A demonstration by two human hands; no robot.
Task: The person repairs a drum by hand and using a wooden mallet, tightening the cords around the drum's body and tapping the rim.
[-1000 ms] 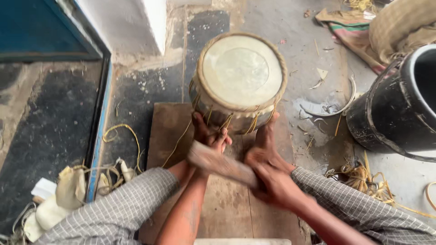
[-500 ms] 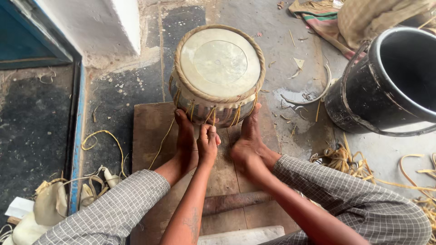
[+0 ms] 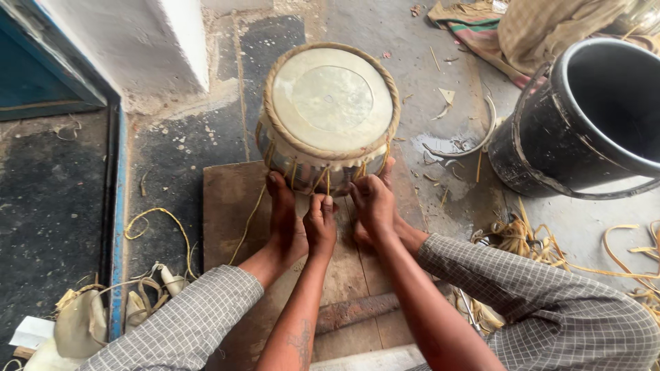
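A round drum point(image 3: 330, 103) with a pale skin head and a braided rim stands on a wooden board point(image 3: 227, 199). Thin tan straps run down its side. My two bare feet press against its near side, the left foot point(image 3: 282, 206) plainly seen. My left hand point(image 3: 320, 223) is closed around one strap point(image 3: 327, 182) just below the drum. My right hand point(image 3: 372, 199) is beside it, fingers curled on the lacing at the drum's lower edge. Both of my legs are in checked grey cloth.
A rusty bar point(image 3: 357, 312) lies across the board under my forearms. A big black bucket point(image 3: 584, 124) stands at the right, with loose tan strips point(image 3: 522, 237) and scraps on the wet floor. A white wall corner point(image 3: 158, 48) and a blue frame point(image 3: 117, 227) are at the left.
A second ago both hands held the bar above the board. It now lies on the board, and both hands have moved forward to the straps at the drum's base.
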